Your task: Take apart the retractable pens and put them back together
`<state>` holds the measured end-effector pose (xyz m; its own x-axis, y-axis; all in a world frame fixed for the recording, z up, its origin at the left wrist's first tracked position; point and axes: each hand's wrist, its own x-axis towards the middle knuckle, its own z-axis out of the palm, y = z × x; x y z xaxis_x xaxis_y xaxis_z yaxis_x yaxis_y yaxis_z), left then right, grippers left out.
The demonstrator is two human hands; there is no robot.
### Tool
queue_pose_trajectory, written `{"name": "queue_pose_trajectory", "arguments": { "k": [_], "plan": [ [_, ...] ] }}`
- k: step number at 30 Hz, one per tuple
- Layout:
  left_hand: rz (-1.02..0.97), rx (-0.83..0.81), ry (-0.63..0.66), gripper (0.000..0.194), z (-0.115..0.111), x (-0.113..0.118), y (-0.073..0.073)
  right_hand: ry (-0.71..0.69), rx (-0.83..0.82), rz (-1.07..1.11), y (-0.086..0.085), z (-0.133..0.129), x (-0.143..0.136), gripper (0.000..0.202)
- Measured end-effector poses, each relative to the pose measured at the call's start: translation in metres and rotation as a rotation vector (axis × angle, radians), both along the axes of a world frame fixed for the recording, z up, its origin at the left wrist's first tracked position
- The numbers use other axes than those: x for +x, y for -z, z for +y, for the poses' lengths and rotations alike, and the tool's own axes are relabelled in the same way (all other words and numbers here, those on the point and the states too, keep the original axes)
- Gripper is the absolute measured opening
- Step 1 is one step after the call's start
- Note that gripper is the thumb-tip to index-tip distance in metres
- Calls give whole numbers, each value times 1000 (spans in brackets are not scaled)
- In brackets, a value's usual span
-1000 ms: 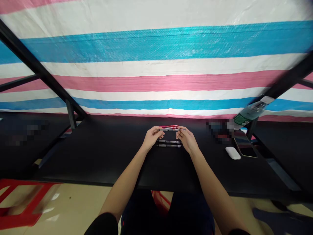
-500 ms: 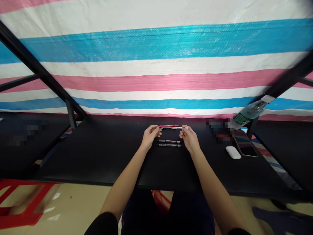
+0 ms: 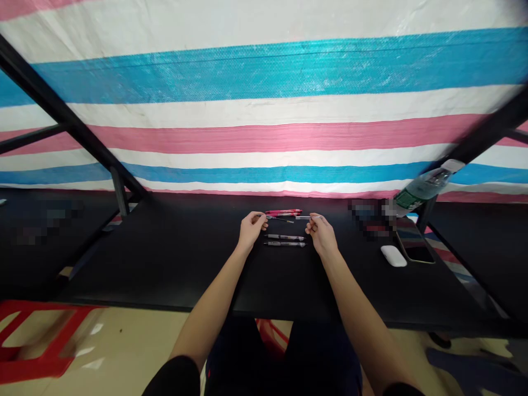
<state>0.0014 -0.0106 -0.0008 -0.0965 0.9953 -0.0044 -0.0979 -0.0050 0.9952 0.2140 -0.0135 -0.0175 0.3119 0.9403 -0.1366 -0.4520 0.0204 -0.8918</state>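
Note:
My left hand point(image 3: 249, 230) is closed in a pinch on a thin pen refill point(image 3: 282, 219), whose dark end points right. Across from it, my right hand point(image 3: 320, 232) pinches a clear pen barrel point(image 3: 303, 218), which points left toward the refill. A small gap separates the two parts. Just behind them lie red pens point(image 3: 284, 212) side by side on the black table point(image 3: 173, 253). Nearer to me, two clear-and-black pens point(image 3: 285, 244) rest parallel between my wrists.
At the right, a green-labelled water bottle point(image 3: 424, 190) leans near the frame post. A phone point(image 3: 414, 246) and a white earbud case point(image 3: 393, 256) lie before it. Striped sheeting point(image 3: 264, 137) hangs behind the table. A red stool point(image 3: 53, 341) stands at lower left.
The refill and the barrel have come apart, and the refill's dark end now shows, tilted down to the right. My hands have barely shifted.

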Motion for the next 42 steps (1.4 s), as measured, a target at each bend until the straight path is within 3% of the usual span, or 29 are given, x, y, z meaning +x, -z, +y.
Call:
{"name": "queue_pose_trajectory", "arguments": {
  "k": [12,22,28,33,42],
  "plan": [
    [88,58,-73,23,3,-1,1,8,-65,30,-3,-2,-3,19],
    [-242,-107,34,27,3,1,2,-62,-50,33,0,-3,-1,28],
    [-389,-201,102,17,3,0,-2,-127,-23,149,-1,-2,-1,26],
    [-438,-204,169,24,4,0,-1,-217,-19,248,-8,-2,-1,14],
    [-425,-199,174,22,2,1,-4,-304,-3,205,-10,-4,-3,20]
  ]
}}
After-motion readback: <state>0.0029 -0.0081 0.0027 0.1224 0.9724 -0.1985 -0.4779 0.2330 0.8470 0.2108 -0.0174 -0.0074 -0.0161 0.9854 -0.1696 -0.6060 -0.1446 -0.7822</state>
